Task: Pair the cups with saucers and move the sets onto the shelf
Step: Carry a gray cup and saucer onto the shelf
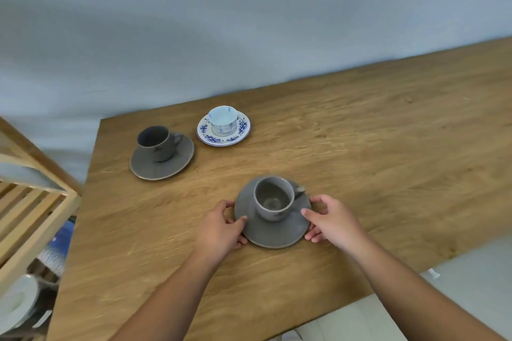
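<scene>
Table (360, 147) grained wood; grey saucer (277, 235) matt ceramic; floral saucer (210, 140) glossy; shelf (30, 219) pale wood.

The whole view is softly blurred, so the small dark marks on the two grey cups cannot be read. The near saucer (273, 232) has its left and right rims covered by the left hand (221, 230) and right hand (333, 223), whose lower fingers are tucked under it out of sight. The near cup (273, 199) hides most of its own handle (only a tip shows at the right). Both forearms run off the bottom edge. The shelf (30, 202) is cut by the left edge, and the things below it, a pale plate (16, 304) among them, are too blurred to identify. The table (360, 147) runs past the right edge.
</scene>
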